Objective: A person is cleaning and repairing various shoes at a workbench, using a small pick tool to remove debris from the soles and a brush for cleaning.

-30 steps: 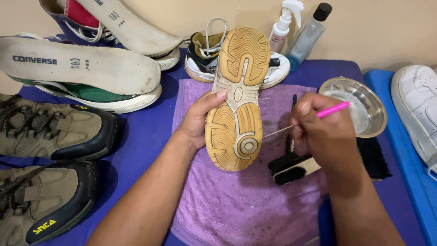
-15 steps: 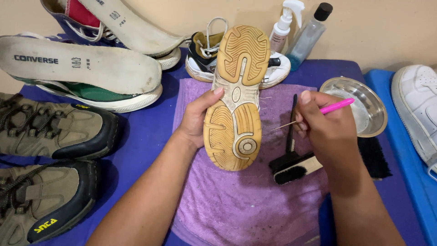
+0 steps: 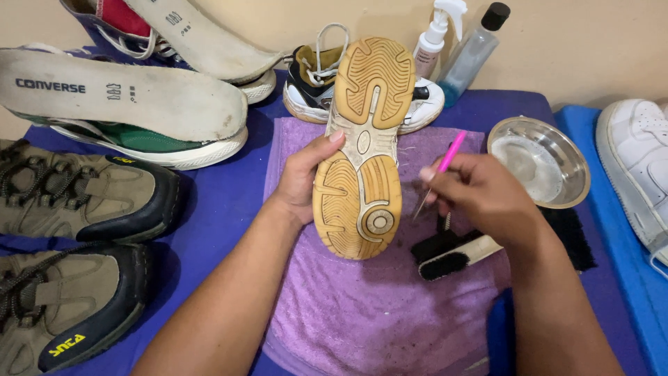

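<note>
- My left hand (image 3: 300, 177) grips the tan-soled shoe (image 3: 365, 146) by its left edge, sole facing me, upright over the purple towel (image 3: 362, 313).
- My right hand (image 3: 480, 198) pinches a pink pick (image 3: 440, 170), its thin tip just beside the sole's right edge.
- A black brush (image 3: 449, 252) lies under that hand; a metal bowl (image 3: 557, 191) sits to the right.

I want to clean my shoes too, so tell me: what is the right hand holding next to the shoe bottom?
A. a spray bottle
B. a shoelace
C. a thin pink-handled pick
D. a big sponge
C: the right hand pinches a thin pink-handled pick, its tip pointing at the tan sole of the shoe that the left hand holds up.
</note>
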